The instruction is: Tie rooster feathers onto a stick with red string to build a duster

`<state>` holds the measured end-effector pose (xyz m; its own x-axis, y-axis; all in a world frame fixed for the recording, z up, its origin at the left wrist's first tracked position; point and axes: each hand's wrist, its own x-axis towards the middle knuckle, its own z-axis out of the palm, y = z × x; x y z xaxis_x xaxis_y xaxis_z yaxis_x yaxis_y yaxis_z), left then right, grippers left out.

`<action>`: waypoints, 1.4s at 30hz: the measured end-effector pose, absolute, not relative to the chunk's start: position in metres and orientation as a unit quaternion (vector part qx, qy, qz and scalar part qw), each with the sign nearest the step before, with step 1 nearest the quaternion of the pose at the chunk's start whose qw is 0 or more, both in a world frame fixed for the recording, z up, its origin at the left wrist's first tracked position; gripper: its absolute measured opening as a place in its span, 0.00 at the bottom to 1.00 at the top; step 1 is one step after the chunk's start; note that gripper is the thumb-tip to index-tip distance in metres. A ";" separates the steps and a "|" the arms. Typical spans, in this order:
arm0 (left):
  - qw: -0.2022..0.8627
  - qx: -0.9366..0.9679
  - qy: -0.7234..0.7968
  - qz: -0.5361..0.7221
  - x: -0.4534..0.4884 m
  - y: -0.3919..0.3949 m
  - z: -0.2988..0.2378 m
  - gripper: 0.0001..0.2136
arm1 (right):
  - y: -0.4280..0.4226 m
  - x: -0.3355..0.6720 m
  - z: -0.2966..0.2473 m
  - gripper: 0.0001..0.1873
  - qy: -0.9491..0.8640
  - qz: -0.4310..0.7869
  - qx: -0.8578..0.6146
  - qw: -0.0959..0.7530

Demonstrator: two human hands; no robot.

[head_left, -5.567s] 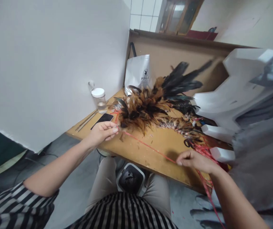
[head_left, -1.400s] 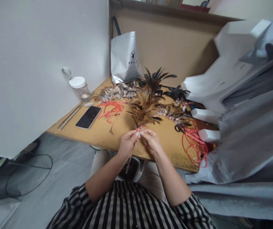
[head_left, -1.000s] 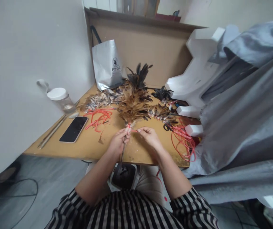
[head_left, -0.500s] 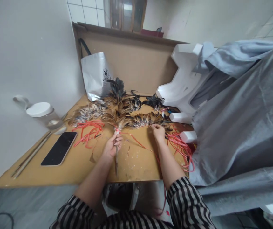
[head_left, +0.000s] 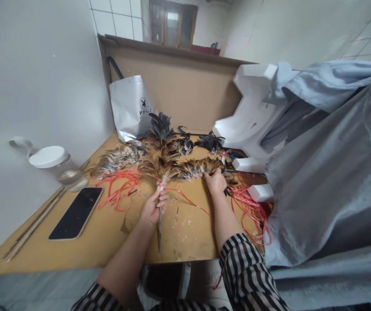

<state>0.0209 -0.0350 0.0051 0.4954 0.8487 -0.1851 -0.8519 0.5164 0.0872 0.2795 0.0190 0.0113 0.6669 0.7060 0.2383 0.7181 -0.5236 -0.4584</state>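
Observation:
My left hand (head_left: 155, 206) is wrapped round the stick of a feather duster (head_left: 160, 166), just below its brown feathers. Red strip binds the feathers at the neck, and a red tail (head_left: 188, 199) trails off to the right. The thin bare end of the stick points down toward the table's front edge. At the near edge of a row of loose brown feathers (head_left: 193, 168), my right hand (head_left: 216, 181) has its fingers pinched together. What lies between those fingertips is too small to make out.
Red strips lie in a left bunch (head_left: 117, 183) and a right bunch (head_left: 250, 211). A phone (head_left: 77, 211), sticks (head_left: 36, 224) and a lidded jar (head_left: 58, 166) stand left. Behind are black feathers (head_left: 210, 141), a silver bag (head_left: 128, 103) and white foam (head_left: 246, 116); grey cloth (head_left: 328, 172) hangs right.
My right hand has reached in against the row of feathers, its fingers now at the feather ends. My left hand keeps its hold on the duster. The view has tilted slightly.

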 end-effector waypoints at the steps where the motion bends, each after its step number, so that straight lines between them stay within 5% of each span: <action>1: 0.864 -0.006 0.103 0.493 0.021 -0.035 0.005 0.08 | 0.019 0.280 0.011 0.19 -0.416 -0.015 -0.871 0.261; 7: 0.857 0.007 0.131 0.499 0.019 -0.034 0.002 0.06 | 0.010 0.286 0.013 0.13 -0.431 -0.021 -0.865 0.255; 14: 0.859 0.008 0.133 0.495 0.021 -0.035 0.003 0.06 | 0.018 0.277 0.014 0.23 -0.429 -0.030 -0.856 0.286; 24: 0.859 0.003 0.120 0.498 0.019 -0.036 0.000 0.07 | 0.008 0.297 0.012 0.10 -0.405 -0.024 -0.847 0.345; 30: 0.857 0.012 0.121 0.501 0.018 -0.036 -0.001 0.06 | 0.011 0.306 0.021 0.09 -0.320 0.107 -0.697 0.633; 34: 0.860 0.016 0.116 0.497 0.017 -0.035 -0.002 0.06 | 0.009 0.309 0.029 0.09 -0.256 0.356 -0.488 0.755; 37: 0.857 0.023 0.119 0.501 0.017 -0.035 -0.004 0.06 | 0.005 0.305 0.035 0.12 -0.225 0.496 -0.352 0.761; 42: 0.856 0.028 0.124 0.501 0.018 -0.036 -0.002 0.06 | 0.001 0.291 0.041 0.10 -0.213 0.541 -0.322 0.747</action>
<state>0.0178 -0.0356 -0.0015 0.4673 0.8645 -0.1849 -0.8506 0.4967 0.1726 0.2909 0.0012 0.0415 0.3234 0.9458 -0.0306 -0.6709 0.2064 -0.7123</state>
